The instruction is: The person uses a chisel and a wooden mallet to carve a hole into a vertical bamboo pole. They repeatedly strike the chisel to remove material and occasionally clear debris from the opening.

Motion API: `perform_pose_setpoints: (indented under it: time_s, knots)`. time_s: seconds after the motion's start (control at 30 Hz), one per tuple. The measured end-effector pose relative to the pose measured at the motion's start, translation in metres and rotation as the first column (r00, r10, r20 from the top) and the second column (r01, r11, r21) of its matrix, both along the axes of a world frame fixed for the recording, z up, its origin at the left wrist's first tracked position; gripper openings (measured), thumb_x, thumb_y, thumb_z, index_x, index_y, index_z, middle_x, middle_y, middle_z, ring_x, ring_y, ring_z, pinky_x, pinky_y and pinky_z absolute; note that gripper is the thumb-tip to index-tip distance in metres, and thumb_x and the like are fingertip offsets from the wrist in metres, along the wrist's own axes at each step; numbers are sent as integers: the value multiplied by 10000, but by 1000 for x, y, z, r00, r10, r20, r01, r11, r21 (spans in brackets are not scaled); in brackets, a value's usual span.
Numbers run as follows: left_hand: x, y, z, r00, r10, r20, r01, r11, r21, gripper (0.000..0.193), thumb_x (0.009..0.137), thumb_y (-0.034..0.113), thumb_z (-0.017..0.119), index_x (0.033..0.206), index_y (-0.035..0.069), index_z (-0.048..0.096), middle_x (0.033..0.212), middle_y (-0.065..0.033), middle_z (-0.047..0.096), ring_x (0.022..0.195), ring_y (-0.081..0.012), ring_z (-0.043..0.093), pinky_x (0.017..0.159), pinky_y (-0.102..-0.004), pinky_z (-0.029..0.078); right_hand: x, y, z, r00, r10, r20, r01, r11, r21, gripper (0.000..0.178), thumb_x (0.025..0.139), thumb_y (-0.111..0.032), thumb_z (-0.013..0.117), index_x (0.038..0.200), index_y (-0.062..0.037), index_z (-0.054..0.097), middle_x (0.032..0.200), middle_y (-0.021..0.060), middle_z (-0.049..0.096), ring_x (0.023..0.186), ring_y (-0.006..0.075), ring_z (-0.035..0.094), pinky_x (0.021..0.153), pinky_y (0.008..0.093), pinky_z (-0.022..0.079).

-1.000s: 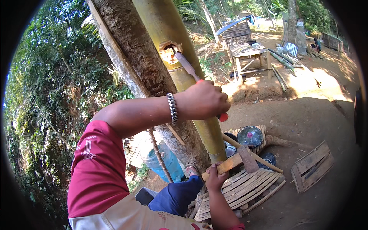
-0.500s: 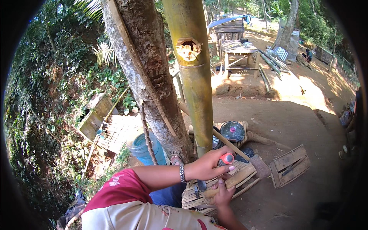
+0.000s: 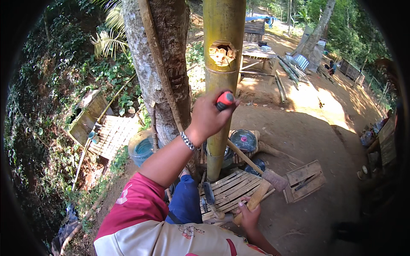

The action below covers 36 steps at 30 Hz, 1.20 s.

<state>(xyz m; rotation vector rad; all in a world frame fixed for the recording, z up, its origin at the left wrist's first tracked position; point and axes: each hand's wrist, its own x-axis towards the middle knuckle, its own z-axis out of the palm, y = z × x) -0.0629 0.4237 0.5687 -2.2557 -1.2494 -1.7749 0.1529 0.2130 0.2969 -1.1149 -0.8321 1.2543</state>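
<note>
My left hand point(image 3: 211, 113) is closed around a red and black tool handle point(image 3: 225, 100), raised in front of an upright thick bamboo pole point(image 3: 222, 81). The tool's working end is hidden behind the hand. Above the hand, a rough-edged hole point(image 3: 222, 53) is cut into the pole, showing pale wood inside. My right hand point(image 3: 249, 216), low near my lap, grips a short thick piece of wood point(image 3: 259, 196). Beside it, a low bamboo-slat platform point(image 3: 237, 187) bears a dark-bladed tool point(image 3: 208, 193).
A tree trunk point(image 3: 168, 64) stands left of the pole. Behind the platform are a lidded pot point(image 3: 243, 141) and a long-handled tool with a brown head point(image 3: 275, 181). A wooden slat frame point(image 3: 304, 181) lies to the right. A clear bucket point(image 3: 141, 147) and a planted slope lie left.
My left hand has risen with the red and black handle from beside the right hand to the pole. The piece of wood has tipped more upright in my right hand. The view has shifted.
</note>
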Motion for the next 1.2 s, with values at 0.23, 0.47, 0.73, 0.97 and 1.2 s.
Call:
perform_pose_setpoints:
  time_s: [0.23, 0.47, 0.73, 0.97, 1.2]
  knots:
    - [16, 57, 61, 925, 371, -88, -365, 928, 78, 590, 834, 351, 807, 1338, 143, 583, 885, -160, 742, 783, -383, 718, 669, -471, 565, 12, -19, -8, 998, 17, 57, -12, 996, -89, 259, 936, 15, 684, 1151, 9, 540, 1028, 102, 648, 633, 139, 625, 577, 296, 540]
    - [21, 61, 65, 876, 481, -39, -478, 876, 65, 493, 808, 359, 822, 1241, 182, 665, 891, -160, 746, 839, -394, 716, 719, -496, 563, 11, -23, -9, 998, 63, -2, -63, 985, -158, 281, 941, -63, 726, 1157, 22, 568, 1011, 76, 665, 670, 126, 647, 602, 282, 541]
    - [36, 57, 73, 853, 507, 125, -502, 862, -72, 349, 826, 353, 795, 1124, 185, 725, 887, -165, 748, 857, -398, 715, 734, -482, 567, 14, -8, -6, 996, 93, -8, -93, 990, -106, 276, 962, -93, 716, 1157, 23, 559, 973, 73, 664, 657, 113, 633, 595, 282, 541]
    - [24, 64, 53, 938, 117, 327, -181, 968, 172, 201, 869, 122, 755, 1048, 35, 723, 894, -124, 738, 761, -208, 703, 715, -315, 537, 26, -16, -21, 993, 113, 41, -109, 990, -91, 274, 962, -102, 717, 1155, 21, 567, 955, 67, 658, 646, 108, 620, 579, 276, 528]
    - [32, 61, 40, 935, 348, 75, -355, 927, 124, 507, 861, 186, 743, 1350, 101, 638, 1000, -178, 747, 859, -335, 740, 755, -414, 579, 35, -25, -30, 994, 102, 41, -93, 980, -179, 287, 960, -116, 722, 1157, 27, 571, 880, 59, 637, 622, 119, 618, 554, 289, 519]
